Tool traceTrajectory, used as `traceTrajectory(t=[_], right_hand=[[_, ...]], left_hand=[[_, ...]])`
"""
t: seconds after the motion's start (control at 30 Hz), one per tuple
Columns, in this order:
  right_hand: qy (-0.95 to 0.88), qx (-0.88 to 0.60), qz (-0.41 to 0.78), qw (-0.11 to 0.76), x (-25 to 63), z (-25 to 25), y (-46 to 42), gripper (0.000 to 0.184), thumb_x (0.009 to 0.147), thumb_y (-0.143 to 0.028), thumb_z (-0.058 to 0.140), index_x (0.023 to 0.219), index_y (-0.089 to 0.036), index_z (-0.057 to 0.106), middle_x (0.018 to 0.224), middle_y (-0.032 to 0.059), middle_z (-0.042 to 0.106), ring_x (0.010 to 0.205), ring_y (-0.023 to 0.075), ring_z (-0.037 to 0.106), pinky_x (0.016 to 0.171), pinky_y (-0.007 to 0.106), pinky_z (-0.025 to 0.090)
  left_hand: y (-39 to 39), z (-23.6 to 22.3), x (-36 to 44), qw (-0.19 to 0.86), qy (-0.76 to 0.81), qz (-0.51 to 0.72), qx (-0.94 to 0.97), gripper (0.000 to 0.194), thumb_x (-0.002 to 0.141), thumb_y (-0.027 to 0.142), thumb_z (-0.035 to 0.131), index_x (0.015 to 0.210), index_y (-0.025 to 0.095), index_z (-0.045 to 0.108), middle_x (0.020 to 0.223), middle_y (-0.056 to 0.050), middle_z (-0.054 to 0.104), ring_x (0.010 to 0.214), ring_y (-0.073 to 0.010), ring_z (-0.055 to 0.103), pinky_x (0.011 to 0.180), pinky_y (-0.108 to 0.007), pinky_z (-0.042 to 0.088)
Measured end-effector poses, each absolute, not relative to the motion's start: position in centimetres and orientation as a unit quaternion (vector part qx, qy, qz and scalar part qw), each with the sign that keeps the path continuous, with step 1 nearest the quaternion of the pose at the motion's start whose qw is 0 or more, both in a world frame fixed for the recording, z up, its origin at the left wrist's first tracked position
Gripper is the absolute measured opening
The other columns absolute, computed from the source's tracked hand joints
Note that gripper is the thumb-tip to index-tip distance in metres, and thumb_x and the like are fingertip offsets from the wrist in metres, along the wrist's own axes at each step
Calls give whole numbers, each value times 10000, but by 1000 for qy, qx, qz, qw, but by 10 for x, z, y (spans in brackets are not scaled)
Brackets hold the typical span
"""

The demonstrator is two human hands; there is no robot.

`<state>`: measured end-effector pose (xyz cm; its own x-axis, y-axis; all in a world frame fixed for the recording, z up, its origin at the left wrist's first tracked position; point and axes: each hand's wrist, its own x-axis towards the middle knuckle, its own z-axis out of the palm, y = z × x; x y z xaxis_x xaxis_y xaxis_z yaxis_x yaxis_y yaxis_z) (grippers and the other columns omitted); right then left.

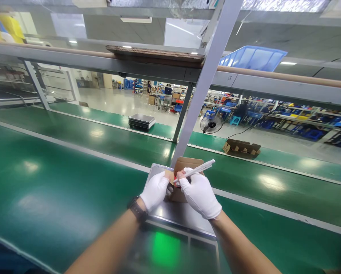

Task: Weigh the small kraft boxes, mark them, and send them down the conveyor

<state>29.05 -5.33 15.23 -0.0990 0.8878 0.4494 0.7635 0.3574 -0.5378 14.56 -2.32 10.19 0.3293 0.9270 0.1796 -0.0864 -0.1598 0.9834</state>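
Here the gloved left hand [155,190] pinches a small cardboard box [184,179] over the scale platform [184,217], the right hand [199,194] grips a white pen [197,170]; the box looks light and crushable, best held by its edges

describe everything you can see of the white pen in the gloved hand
The white pen is a slim, plain stick, plastic by its look, with a pale cap end pointing up and to the right. It lies tilted in the right hand, gripped by the gloved fingers, its lower tip hidden near a red spot on the small cardboard box. The left hand steadies that box over the scale's metal plate.
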Motion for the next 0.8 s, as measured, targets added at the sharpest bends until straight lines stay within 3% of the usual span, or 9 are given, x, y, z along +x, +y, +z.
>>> traceTrajectory(t=[0.6, 0.7, 0.8], right_hand=[[-722, -564, 54, 398, 287, 150, -53, 323, 892, -372, 426, 640, -211, 546, 684, 34, 617, 686, 206, 578, 685, 288, 399], [-706, -539, 134, 439, 290, 151, -55, 320, 890, -406, 460, 657, -205, 545, 656, 32, 616, 643, 196, 578, 645, 281, 427], [-640, -488, 250, 538, 297, 147, -67, 317, 895, -439, 494, 709, -190, 555, 651, 27, 618, 559, 161, 563, 527, 245, 433]], left_hand=[[-23, 100, 147, 539, 344, 472, 606, 388, 818, 498, 411, 794, 132, 535, 660, -62, 570, 530, -140, 513, 490, -236, 424], [-22, 100, 144, 539, 344, 469, 609, 395, 829, 498, 405, 809, 127, 540, 665, -60, 572, 529, -136, 514, 493, -231, 425], [-23, 103, 142, 521, 353, 483, 608, 385, 848, 488, 411, 802, 129, 544, 710, -71, 592, 602, -152, 555, 549, -240, 450]])
